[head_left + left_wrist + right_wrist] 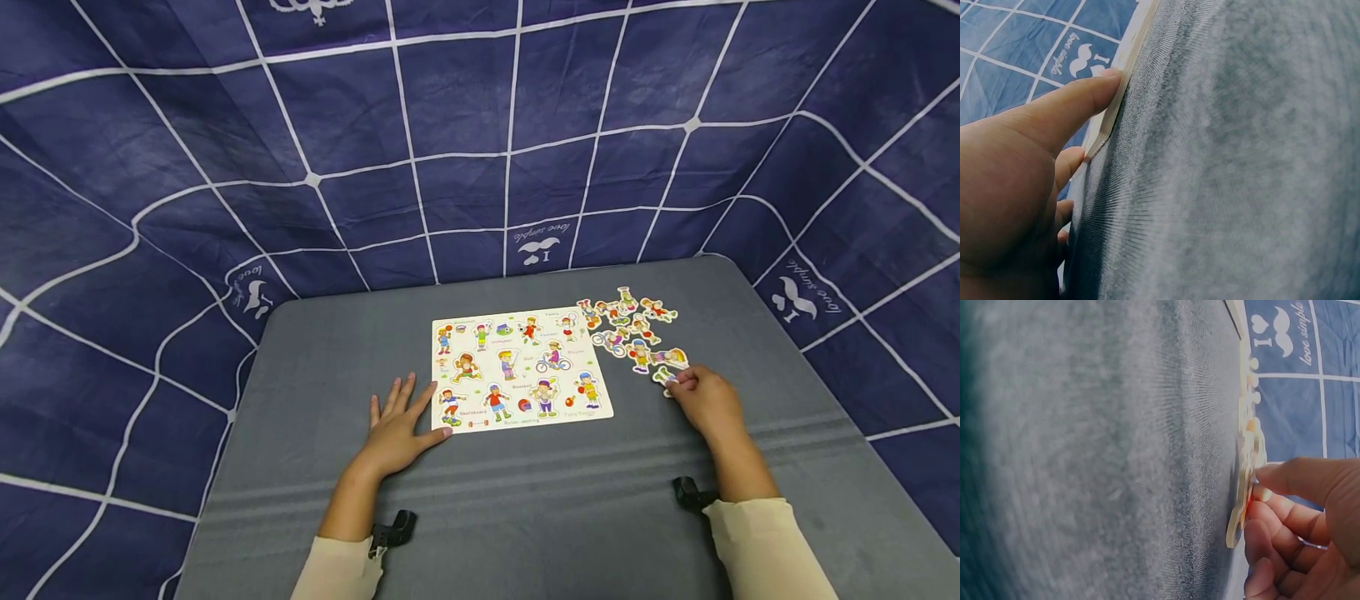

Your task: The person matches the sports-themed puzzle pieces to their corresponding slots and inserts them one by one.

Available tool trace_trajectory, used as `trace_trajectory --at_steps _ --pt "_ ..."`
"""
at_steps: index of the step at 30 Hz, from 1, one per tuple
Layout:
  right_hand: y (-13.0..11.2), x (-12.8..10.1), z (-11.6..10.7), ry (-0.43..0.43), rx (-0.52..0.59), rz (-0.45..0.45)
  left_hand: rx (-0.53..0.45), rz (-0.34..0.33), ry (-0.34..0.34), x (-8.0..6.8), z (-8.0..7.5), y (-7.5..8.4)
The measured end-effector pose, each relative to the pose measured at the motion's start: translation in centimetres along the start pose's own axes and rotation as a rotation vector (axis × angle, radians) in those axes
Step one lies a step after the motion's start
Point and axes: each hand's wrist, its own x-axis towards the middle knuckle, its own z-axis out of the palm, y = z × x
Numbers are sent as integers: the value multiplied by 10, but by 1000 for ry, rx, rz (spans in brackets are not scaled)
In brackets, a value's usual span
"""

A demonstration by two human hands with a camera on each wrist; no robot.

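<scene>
On the grey table (525, 500), right hand (708, 404) pinches a puzzle piece (663, 377).

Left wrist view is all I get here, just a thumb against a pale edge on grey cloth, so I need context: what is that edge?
Observer: It is the puzzle board; the left hand lies flat at its near left corner.
Operator: What is the right hand doing?
Observer: The right hand pinches one cut-out piece, tilting it up off the table.
Operator: Any more pieces?
Observer: Yes, a loose pile of pieces lies right of the board.
</scene>
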Motion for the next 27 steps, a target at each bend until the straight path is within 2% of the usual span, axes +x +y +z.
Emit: trace_trajectory --at_steps 11,18,27 --pt "-7 0 0 55 10 -60 -5 3 10 1 0 0" --pt "-10 0 1 99 37 -125 4 -22 -25 1 -2 0" --pt "-18 -1 1 110 73 -146 14 -24 -25 1 -1 0"
